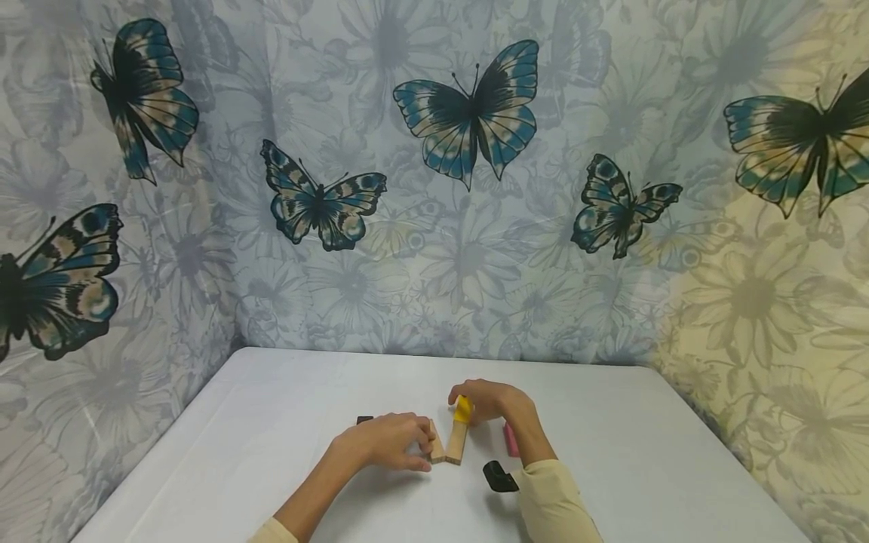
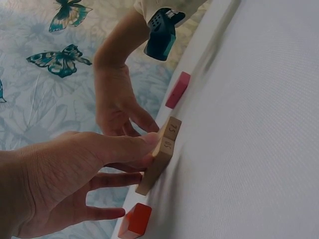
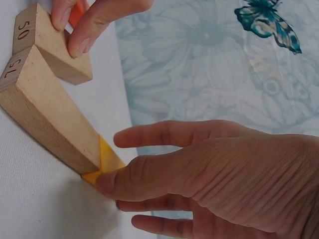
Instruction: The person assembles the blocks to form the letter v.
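Head view — left hand [image 1: 392, 441] pinches wooden block [image 1: 437, 452]; right hand [image 1: 492, 400], spread, touches yellow block [image 1: 463, 410].

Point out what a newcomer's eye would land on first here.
Probably the big teal-and-black butterflies across the flowered wall behind the white table. Next, the bright yellow block that the right hand touches, at the far end of a wooden block. Then, perhaps, the orange block near the left hand's little finger.
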The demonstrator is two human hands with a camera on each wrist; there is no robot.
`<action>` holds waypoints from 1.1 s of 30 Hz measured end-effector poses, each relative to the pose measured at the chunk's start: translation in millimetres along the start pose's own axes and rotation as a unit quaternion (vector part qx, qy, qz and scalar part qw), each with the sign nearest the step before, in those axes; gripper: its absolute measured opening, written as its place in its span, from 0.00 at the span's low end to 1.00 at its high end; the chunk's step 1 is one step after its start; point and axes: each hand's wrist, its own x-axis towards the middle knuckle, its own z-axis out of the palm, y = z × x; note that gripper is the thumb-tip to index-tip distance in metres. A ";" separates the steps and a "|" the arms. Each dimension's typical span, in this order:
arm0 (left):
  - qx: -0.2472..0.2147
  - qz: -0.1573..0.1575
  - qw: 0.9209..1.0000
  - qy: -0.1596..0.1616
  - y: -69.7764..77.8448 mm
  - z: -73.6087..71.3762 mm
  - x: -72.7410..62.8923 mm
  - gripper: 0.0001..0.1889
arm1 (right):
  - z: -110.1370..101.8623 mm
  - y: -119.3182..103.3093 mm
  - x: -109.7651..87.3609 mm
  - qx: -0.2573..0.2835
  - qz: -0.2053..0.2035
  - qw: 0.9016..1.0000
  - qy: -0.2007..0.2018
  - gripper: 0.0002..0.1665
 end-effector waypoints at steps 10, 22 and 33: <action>0.002 0.005 1.000 -0.002 0.9 0.5 -0.7 0.11 | -0.9 -0.7 -4.2 0.009 -0.002 1.000 0.003 0.30; -0.004 -0.006 1.000 0.007 1.6 1.1 1.3 0.10 | -6.0 5.9 -10.4 0.012 -0.007 1.000 0.012 0.31; 0.002 -0.010 1.000 0.011 2.8 2.0 0.8 0.09 | -13.7 3.8 -28.8 0.003 -0.015 1.000 0.020 0.31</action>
